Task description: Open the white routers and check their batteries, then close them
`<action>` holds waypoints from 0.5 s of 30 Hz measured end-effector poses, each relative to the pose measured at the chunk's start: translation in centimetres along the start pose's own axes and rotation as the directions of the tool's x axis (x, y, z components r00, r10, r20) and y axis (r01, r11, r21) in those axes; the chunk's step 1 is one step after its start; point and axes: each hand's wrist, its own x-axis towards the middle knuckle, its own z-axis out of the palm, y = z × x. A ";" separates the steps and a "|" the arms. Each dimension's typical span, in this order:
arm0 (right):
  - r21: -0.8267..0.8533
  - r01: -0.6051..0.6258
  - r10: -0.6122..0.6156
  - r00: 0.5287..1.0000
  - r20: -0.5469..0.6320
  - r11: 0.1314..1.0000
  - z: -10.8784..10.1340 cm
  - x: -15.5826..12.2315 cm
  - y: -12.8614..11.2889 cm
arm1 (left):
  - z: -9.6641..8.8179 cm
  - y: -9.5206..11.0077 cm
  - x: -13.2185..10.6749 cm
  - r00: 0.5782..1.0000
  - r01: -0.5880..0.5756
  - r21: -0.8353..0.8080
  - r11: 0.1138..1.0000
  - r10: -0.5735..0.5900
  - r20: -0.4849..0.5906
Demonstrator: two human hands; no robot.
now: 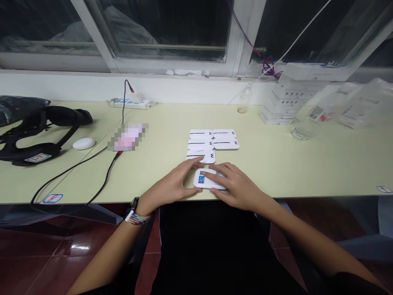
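Note:
A flat white device (210,184) with rounded corners and a blue sticker lies near the table's front edge. My right hand (238,184) grips it from the right, thumb along the near edge and fingers over the top. Around its left end my left hand (176,180) curves with thumb and fingers apart; the thumb tip is at the near left corner. Just beyond are several white rounded pieces (225,143), each with a dark line and a "W" mark, laid in two columns. The left fingertips partly cover the nearest white piece (210,160).
To the left are a black head strap (58,119), a white oval case (84,143), a pixelated pinkish item (129,137), a black cable (106,180) and a power strip (132,104). White boxes (279,110), a clear glass (301,132) and plastic bags (353,106) stand at right.

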 end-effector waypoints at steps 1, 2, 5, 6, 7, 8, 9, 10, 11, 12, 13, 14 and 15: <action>0.018 -0.006 0.006 1.000 0.016 1.000 -0.1 -0.1 0.2 | 0.0 0.0 0.0 1.000 -0.005 0.003 1.000 0.005 0.000; 0.035 -0.011 0.010 0.999 0.033 0.999 -0.2 -0.2 0.3 | 0.0 0.0 0.0 1.000 -0.008 0.007 1.000 0.008 0.002; 0.074 -0.023 0.018 0.998 0.065 0.997 -0.4 -0.2 0.7 | 0.0 0.0 0.0 1.000 -0.012 0.013 1.000 0.012 0.008; 0.080 -0.027 0.022 0.997 0.069 0.996 -0.4 -0.2 0.8 | 0.0 0.0 0.0 1.000 -0.017 0.016 1.000 0.017 0.007; 0.081 -0.029 0.024 0.997 0.071 0.996 -0.4 -0.1 0.8 | 0.0 0.0 0.0 1.000 -0.022 0.022 1.000 0.022 0.007; 0.080 -0.027 0.021 0.997 0.073 0.996 -0.4 -0.1 0.9 | -0.1 0.0 0.0 1.000 -0.027 0.029 0.999 0.027 0.006; 0.077 -0.024 0.019 0.997 0.075 0.997 -0.4 -0.1 0.9 | -0.1 0.1 0.0 0.999 -0.032 0.038 0.999 0.032 0.006; 0.074 -0.023 0.017 0.997 0.075 0.997 -0.4 -0.2 1.0 | -0.1 0.1 0.0 0.999 -0.038 0.046 0.998 0.038 0.006; 0.071 -0.023 0.018 0.997 0.069 0.997 -0.5 -0.3 1.0 | -0.2 0.1 0.0 0.999 -0.041 0.054 0.998 0.041 0.009; 0.069 -0.025 0.021 0.998 0.057 0.997 -0.5 -0.4 1.1 | -0.2 0.2 0.0 0.999 -0.044 0.061 0.997 0.044 0.011; 0.069 -0.026 0.023 0.999 0.041 0.997 -0.6 -0.6 1.2 | -0.2 0.2 0.1 0.999 -0.047 0.068 0.997 0.046 0.014; 0.071 -0.024 0.022 1.000 0.023 0.997 -0.6 -0.8 1.3 | -0.2 0.2 0.1 0.999 -0.050 0.073 0.996 0.049 0.017; 0.072 -0.015 0.015 1.000 0.002 0.997 -0.7 -1.1 1.5 | -0.2 0.3 0.1 0.998 -0.053 0.078 0.996 0.052 0.020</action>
